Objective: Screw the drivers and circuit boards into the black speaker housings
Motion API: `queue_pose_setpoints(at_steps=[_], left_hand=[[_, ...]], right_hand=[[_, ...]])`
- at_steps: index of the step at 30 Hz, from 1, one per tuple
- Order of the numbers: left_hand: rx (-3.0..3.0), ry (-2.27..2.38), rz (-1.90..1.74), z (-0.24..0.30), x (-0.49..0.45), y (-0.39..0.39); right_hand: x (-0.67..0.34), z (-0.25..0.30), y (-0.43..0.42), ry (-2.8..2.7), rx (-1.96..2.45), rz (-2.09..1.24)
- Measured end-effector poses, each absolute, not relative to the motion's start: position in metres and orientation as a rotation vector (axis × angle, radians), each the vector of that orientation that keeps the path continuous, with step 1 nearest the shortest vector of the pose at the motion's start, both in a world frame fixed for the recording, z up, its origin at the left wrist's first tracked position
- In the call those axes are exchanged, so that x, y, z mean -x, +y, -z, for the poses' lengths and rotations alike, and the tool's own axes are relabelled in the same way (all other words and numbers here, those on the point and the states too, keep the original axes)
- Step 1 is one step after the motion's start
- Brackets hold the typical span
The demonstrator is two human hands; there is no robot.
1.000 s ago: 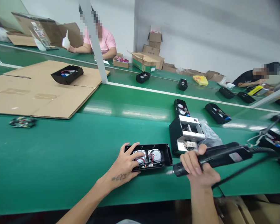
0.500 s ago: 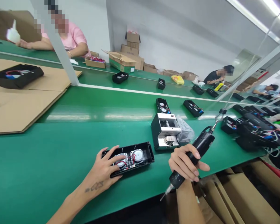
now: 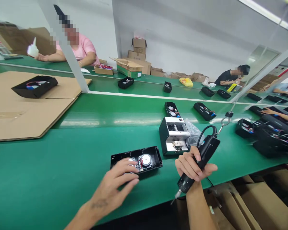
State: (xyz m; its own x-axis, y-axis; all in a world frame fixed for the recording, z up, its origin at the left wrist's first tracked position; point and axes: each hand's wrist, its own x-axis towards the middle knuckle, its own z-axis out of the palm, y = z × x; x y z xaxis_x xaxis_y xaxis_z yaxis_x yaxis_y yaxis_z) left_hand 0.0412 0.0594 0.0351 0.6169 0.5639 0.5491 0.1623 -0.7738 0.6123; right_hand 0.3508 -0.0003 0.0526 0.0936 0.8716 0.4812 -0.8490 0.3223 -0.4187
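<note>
An open black speaker housing with two round speaker drivers and red wires lies on the green belt in front of me. My left hand rests on its near left part, fingers stretched out and spread over one driver. My right hand is wrapped round a black electric screwdriver, tip pointing down and left past the belt's near edge, its coiled cable running up to a hook. A black and silver screw feeder box stands just behind the screwdriver.
A clear plastic bag lies beside the feeder. More black housings sit along the belt. A cardboard sheet carries another housing at left. Two seated people work at the far side; another person's hand reaches in at right. Cardboard boxes stand below.
My left hand slid toward the housing's near edge with its fingers flatter. The right hand raised the screwdriver slightly. The view swung a little back to the left.
</note>
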Motion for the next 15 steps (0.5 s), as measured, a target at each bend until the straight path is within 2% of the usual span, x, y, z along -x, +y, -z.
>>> queue_pose_setpoints(at_steps=[4,7,10,15], left_hand=[[-1.844,0.646,-0.509,-0.045,-0.093,0.021],[-1.473,0.544,-0.196,-0.041,-0.127,0.019],[-1.436,0.584,-0.121,-0.038,-0.147,0.027],[-1.74,0.79,-0.276,-0.049,-0.161,0.024]], right_hand=[[-0.317,-0.068,-0.002,-0.728,0.382,-1.11],[-0.302,-0.075,-0.008,-0.852,0.564,-1.207],[-0.299,-0.074,-0.013,-0.946,0.608,-1.295],[-0.299,-0.073,-0.017,-1.024,0.566,-1.069]])
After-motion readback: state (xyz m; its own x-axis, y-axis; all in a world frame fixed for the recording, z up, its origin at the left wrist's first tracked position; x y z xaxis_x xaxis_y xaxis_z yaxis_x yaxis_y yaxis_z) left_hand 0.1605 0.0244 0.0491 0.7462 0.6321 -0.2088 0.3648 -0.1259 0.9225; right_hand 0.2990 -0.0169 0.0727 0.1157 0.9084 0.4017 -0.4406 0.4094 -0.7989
